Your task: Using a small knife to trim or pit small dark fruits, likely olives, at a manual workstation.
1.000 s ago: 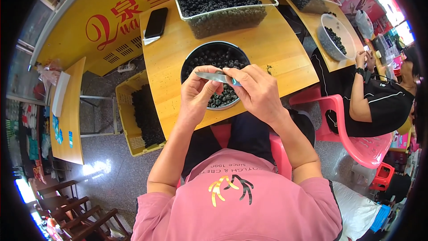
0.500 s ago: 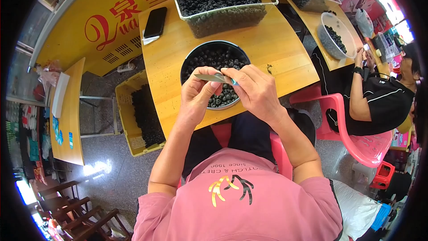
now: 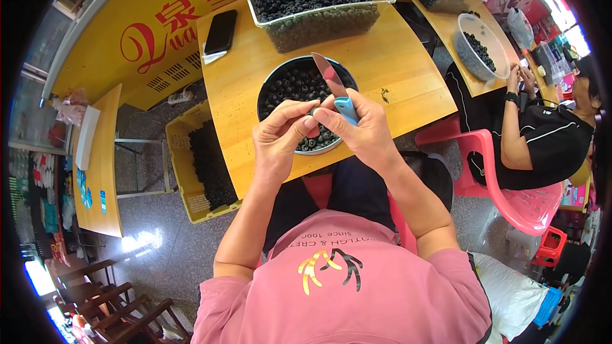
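My right hand [image 3: 364,129] is closed around the blue handle of a small knife [image 3: 345,108], its blade pointing up and away from me. Its thumb and a fingertip meet my left hand [image 3: 282,134], which pinches a small dark round fruit [image 3: 313,111], mostly covered by the fingers. Both hands are over the near side of a round bowl [image 3: 306,58] on the wooden table [image 3: 408,83]. Dark, olive-like fruits [image 3: 290,86] fill the bowl, many showing a pale ring or hole.
Beyond the bowl stands a large clear tub [image 3: 325,28] heaped with the same fruits. A black phone [image 3: 221,30] lies at the table's left. On the floor is a yellow crate [image 3: 185,185] of dark fruits. A co-worker [image 3: 542,127] sits at right by a pink chair [image 3: 488,172].
The knife has swung from lying level across the fingers to blade-up in my right hand. My fingertips now meet at the small fruit. The co-worker's hands shifted slightly.
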`<state>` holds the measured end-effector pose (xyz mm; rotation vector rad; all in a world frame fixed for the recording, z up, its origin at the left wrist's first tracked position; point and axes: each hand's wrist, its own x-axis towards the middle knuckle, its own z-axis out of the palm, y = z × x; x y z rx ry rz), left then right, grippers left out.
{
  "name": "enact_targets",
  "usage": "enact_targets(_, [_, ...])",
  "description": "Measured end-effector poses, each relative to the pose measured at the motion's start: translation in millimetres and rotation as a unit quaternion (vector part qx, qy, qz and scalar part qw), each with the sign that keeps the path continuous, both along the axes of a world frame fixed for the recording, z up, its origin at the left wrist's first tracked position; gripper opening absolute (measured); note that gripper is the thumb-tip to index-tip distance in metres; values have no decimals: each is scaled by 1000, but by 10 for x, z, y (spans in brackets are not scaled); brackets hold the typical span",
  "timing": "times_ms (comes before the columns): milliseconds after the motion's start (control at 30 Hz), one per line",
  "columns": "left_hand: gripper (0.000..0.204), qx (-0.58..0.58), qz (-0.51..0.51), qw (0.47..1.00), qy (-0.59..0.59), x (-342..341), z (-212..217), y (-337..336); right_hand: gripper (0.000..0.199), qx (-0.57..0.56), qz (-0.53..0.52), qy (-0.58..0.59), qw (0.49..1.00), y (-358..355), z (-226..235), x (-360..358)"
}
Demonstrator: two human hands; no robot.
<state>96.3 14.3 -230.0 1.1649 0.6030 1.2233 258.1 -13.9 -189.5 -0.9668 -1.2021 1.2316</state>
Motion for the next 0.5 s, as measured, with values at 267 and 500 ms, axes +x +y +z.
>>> enact_targets(267, [19,-29,1,1000,-8,-18,-11,-18,16,-26,24,66,997,18,-30,4])
enact_targets(500, [16,-46,2,999,-26,-2,-29,-7,14,114,-69,-209,969,37,-113,94])
